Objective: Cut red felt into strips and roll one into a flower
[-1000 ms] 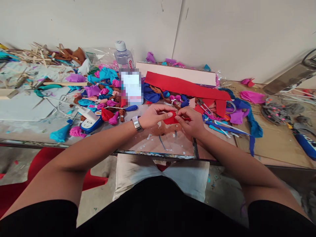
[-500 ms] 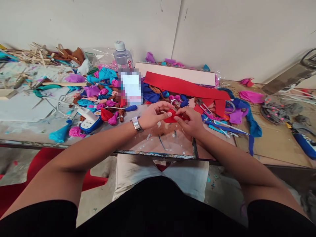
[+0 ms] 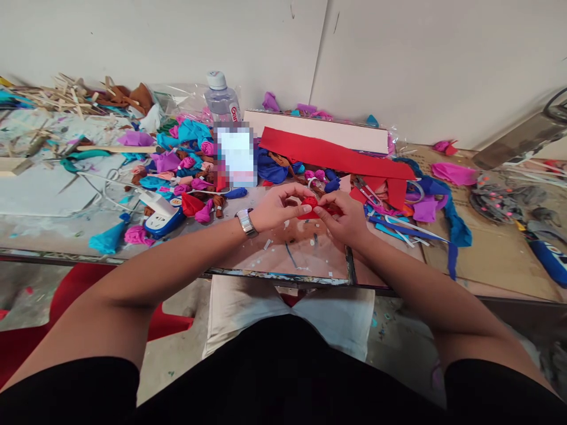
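Both hands meet over the table around a small red rosette (image 3: 311,202) of rolled, thin material, either cloth or crepe paper. My left hand (image 3: 280,208), with a metal watch on its wrist, pinches its left side between thumb and fingers. From the right, my right hand (image 3: 343,217) grips the other side, and a loose red part shows by its fingers. Just beyond lies a long red strip (image 3: 332,154), partly over a pale board (image 3: 314,131). A pair of scissors (image 3: 368,192) rests right of my right hand, among red scraps.
Rolled rosettes and scraps in several colours (image 3: 186,162) crowd the left side. A bottle (image 3: 222,103) and a pixelated, bright rectangle (image 3: 237,156) stand behind them. A blue-and-white power strip (image 3: 163,219) with a cable lies front left. Cardboard (image 3: 491,254) covers the right side.
My hands stay at nearly the same spot, with small finger shifts on the red rosette; a little more of its rolled top shows. The view has moved very slightly.
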`<state>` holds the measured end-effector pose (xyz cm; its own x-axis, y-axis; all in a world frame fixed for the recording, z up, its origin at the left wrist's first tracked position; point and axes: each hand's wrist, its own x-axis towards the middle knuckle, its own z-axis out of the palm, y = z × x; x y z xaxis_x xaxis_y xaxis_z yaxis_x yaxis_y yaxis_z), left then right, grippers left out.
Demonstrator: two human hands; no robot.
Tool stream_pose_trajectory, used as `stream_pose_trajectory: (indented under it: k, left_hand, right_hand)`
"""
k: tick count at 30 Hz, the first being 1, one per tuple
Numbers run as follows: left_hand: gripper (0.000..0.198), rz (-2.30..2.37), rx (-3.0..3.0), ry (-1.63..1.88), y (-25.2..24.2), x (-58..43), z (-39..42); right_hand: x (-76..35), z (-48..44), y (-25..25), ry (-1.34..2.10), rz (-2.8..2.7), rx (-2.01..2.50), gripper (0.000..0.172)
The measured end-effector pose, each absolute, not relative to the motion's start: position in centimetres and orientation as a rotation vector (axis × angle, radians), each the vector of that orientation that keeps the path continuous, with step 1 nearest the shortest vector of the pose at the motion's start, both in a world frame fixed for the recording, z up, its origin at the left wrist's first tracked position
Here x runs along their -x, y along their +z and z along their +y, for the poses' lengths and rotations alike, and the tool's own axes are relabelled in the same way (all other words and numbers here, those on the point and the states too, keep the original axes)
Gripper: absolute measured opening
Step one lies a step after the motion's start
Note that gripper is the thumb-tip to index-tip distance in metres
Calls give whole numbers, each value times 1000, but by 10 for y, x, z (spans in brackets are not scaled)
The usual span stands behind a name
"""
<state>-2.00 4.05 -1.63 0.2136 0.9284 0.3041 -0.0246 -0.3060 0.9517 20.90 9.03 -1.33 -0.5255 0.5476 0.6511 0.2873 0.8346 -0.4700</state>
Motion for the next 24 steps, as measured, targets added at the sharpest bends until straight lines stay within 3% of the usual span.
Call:
stream_pose_trajectory:
  k: [16,24]
  left_hand:
    - [42,899,-1566,1244,-13,22,39]
    - [44,872,-1612,1155,-10,22,38]
  right_hand:
    - [-208,91,-11,360,-2145,527,28]
    - [-210,91,-12,412,-2146,619,38]
